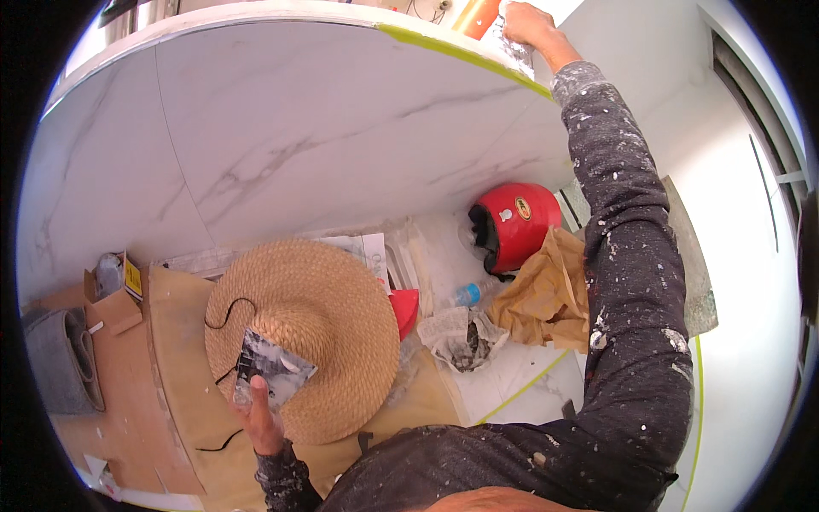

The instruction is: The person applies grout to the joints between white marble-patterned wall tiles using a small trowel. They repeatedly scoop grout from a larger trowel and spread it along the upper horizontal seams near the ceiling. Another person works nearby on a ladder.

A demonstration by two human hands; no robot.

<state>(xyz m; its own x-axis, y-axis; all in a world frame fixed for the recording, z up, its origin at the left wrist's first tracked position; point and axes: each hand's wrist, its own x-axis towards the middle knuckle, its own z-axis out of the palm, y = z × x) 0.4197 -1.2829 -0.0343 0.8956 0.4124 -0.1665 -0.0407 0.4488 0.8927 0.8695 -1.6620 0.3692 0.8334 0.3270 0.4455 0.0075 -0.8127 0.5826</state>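
Observation:
Low on the left, my left hand [258,416] is closed on a small, flat, square-cornered plate [275,369], dark with whitish smears. Its thumb lies on the near edge of the plate. Behind it in view is a wide woven straw hat [345,341] with black cords. My right arm stretches up to a white ledge [281,13]. At the ledge's right end my right hand [531,26] is closed, its fingers curled beside an orange object [474,17]. Shiny, crumpled-looking material shows just below that hand; what the fingers hold is hard to make out.
A marble-patterned panel [358,128] drops from the ledge, with yellow-green tape [461,55] along its edge. Below lie a red helmet [519,226], brown paper [546,290], a plastic bottle [469,294] and crumpled white wrapping [444,337]. Cardboard [128,375], a small box [115,299] and a grey roll [64,363] lie left.

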